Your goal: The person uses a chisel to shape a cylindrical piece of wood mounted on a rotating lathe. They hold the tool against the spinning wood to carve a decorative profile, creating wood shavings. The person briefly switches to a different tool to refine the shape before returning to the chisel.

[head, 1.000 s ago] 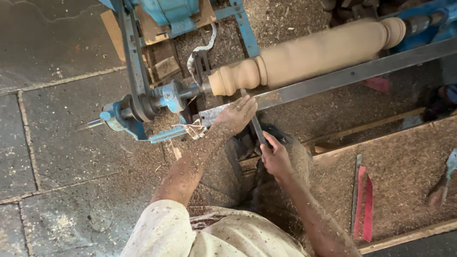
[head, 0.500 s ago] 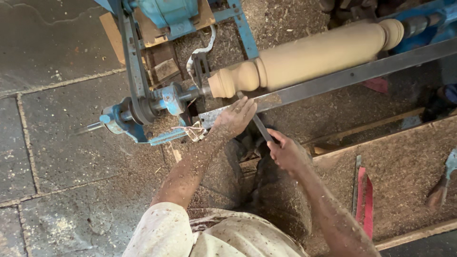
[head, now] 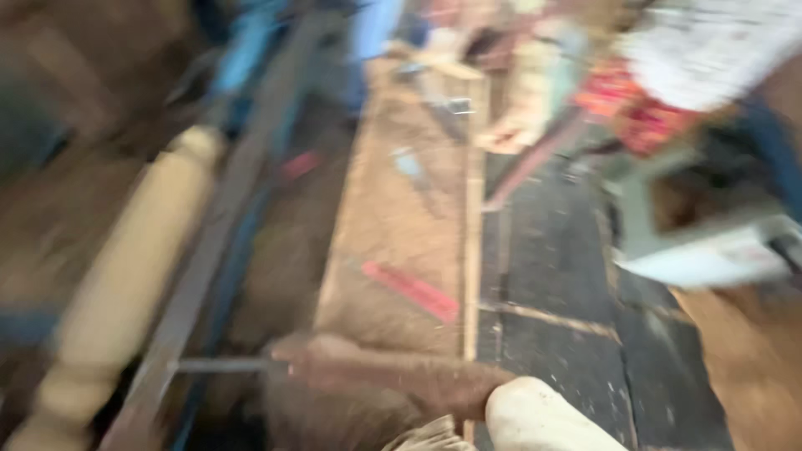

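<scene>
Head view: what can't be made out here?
- Whole head view is motion-blurred; fine detail is lost.
- One hand holds a thin metal tool at the rail; blur hides which hand it is, and the grip.
- The other hand is out of view.
- Turned wooden spindle: lower end cut off by the frame edge, surface detail smeared.
- Red flat piece on the sawdust board: kind unclear.
- Top right shapes: unreadable blur.

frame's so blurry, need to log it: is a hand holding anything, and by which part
One hand grips a thin metal tool by its near end; which hand cannot be told.
</scene>
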